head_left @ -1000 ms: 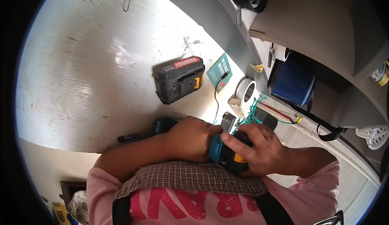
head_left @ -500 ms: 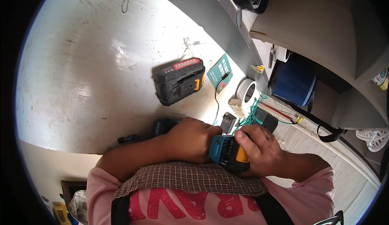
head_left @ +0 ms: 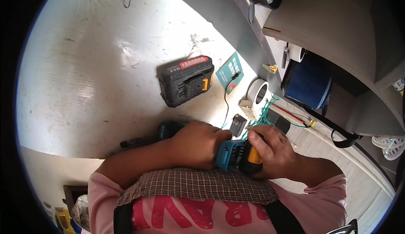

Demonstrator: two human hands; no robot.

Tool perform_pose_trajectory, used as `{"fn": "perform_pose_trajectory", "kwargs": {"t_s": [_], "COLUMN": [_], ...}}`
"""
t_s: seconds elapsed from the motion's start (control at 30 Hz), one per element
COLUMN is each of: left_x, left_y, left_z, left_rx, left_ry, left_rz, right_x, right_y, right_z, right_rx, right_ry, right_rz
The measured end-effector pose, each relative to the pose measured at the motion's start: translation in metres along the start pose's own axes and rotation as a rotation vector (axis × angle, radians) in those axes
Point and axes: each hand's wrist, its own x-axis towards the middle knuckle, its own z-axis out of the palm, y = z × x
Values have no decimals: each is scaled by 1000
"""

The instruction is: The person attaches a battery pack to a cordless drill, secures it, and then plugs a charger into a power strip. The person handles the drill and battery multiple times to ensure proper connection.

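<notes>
My left hand (head_left: 200,143) is closed around the handle of a teal cordless power tool (head_left: 228,154). Its open-slotted base faces my right hand, while most of its body is hidden by my left hand and forearm. My right hand (head_left: 272,151) grips a black battery pack (head_left: 249,166) with an orange latch, the thumb lying along its top. The pack sits right at the tool's base; whether it is still engaged there I cannot tell. Beyond my hands, a second black battery pack (head_left: 187,82) with a red label and orange latch lies on the white table.
To the right are a teal card (head_left: 230,73) with a black cable, a white tape roll (head_left: 257,91), a black adapter (head_left: 238,124) and green wires (head_left: 265,114). A shelf with a blue box (head_left: 308,82) stands farther right. A paper clip (head_left: 127,0) lies far left.
My right hand and the battery pack have shifted slightly right and up against the tool's base. The left hand stays almost in place on the tool.
</notes>
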Motion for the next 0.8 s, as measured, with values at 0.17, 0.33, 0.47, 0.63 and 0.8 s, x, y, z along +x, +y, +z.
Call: {"fn": "perform_pose_trajectory", "kwargs": {"t_s": [0.17, 0.33, 0.47, 0.63, 0.8], "left_x": [0, -2, -3, -3, -4], "left_y": [-1, -3, -3, -2, -4], "left_z": [0, 1, 1, -1, 1], "left_rx": [1, 34, 38, -23, 8], "left_ry": [-1, -3, -20, 48, 30], "left_rz": [-15, -9, -12, 34, 20], "right_x": [-2, -2, 0, 3, 2], "right_y": [2, 2, 0, 0, 1], "right_z": [5, 7, 4, 6, 8], "right_rx": [29, 73, 58, 17, 65], "right_ry": [101, 145, 112, 109, 147], "right_rz": [-23, -34, -36, -96, -65]}}
